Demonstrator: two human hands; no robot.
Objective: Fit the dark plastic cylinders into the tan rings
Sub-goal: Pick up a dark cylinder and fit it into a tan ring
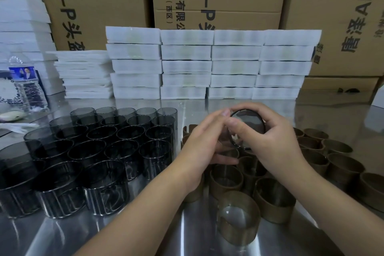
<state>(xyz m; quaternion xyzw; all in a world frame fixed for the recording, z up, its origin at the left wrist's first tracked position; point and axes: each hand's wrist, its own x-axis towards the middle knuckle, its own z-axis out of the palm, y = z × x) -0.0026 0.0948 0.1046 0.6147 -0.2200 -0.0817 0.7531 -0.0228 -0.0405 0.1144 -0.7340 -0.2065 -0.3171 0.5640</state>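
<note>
Head view: my feed shows one smoky, dark plastic cylinder [247, 129] lifted above the squat tan rings [236, 233], its mouth tilted toward the camera. The right hand [272, 139] is wrapped round its far side. The left hand [204, 139] grasps the near side, thumb at the rim. Whether a ring already sits on it I cannot tell. I'd judge the fit goes best with both axes squared and the push spread evenly round the rim. On the shiny steel table [52, 239] stand about two dozen more dark cylinders [101, 143] at left and at least a dozen rings. The hands hide others.
</note>
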